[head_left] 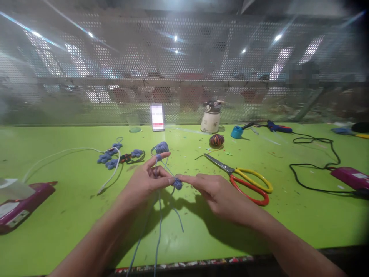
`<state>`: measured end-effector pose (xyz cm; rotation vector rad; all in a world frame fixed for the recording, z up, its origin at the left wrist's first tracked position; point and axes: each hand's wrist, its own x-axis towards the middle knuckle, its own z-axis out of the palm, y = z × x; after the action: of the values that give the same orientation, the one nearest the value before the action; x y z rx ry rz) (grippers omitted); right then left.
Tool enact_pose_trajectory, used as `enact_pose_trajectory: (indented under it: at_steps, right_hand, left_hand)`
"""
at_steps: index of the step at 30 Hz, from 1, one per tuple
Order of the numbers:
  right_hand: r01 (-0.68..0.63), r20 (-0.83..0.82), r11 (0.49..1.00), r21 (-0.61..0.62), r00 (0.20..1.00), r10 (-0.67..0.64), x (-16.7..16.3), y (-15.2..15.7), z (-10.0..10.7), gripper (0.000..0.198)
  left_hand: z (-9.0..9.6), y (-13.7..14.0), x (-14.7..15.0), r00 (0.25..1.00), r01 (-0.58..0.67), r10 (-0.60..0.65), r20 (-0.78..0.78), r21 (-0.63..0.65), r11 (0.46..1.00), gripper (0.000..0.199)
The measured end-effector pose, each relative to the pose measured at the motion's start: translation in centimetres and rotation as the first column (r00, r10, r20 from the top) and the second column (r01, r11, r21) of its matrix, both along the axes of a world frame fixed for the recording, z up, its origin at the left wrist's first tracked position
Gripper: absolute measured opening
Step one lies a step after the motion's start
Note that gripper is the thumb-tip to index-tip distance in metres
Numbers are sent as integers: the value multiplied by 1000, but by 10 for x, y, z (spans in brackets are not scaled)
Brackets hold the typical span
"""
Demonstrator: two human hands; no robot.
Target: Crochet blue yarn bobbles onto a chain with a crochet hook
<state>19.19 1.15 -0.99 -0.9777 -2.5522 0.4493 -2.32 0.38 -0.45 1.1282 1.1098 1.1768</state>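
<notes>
A small blue crochet piece [178, 184] is pinched between the thumb and fingers of my left hand [152, 175]. Blue yarn loops around that hand's raised index finger, and loose strands hang down toward the table's front edge. My right hand [211, 188] is closed, its index fingertip meeting the piece from the right. Whatever its curled fingers hold, perhaps a thin tool, is hidden. Just behind my left hand lies a ball of blue yarn [162, 147]. Several finished blue crochet flowers [111, 163] rest to the left.
Open scissors [230, 169] lie right of my hands. Behind them are a multicoloured yarn ball [216, 141], a pale jug [210, 119] and a blue pot [236, 132]. A lit phone [157, 117] leans at the back. Power strips [27, 206] and cables flank both sides.
</notes>
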Motion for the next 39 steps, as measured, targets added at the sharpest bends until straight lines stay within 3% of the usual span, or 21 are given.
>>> enact_pose_trajectory:
  at_steps: [4, 10, 15, 20, 27, 34, 39]
  right_hand:
    - [-122, -152, 980, -157, 984, 98, 7, 3, 5, 69]
    - [-178, -230, 935, -307, 967, 108, 9, 6, 9, 50]
    - [-218, -356, 889, -402, 932, 67, 6, 7, 7, 43]
    - [-235, -488, 790, -567, 868, -92, 2, 8, -2, 41]
    - [-165, -525, 755, -634, 809, -264, -3, 8, -6, 42]
    - [-153, -512, 749, -645, 814, -275, -5, 8, -6, 39]
    - [-148, -481, 734, -662, 836, -265, -6, 6, -5, 38]
  left_hand:
    - [0, 2, -2, 999, 27, -27, -19, 0, 1000, 75]
    - [-1, 4, -3, 997, 65, -64, -35, 20, 998, 54]
    - [-4, 2, 1, 997, 78, -78, -19, 25, 997, 32]
    - [-7, 0, 7, 995, 101, -101, -12, 2, 995, 18]
    - [-13, 0, 9, 990, 117, -112, 81, -59, 991, 18]
    - [-11, 1, 11, 992, 103, -101, 77, -20, 994, 27]
    - [-6, -1, 12, 992, 54, -48, 113, -57, 997, 19]
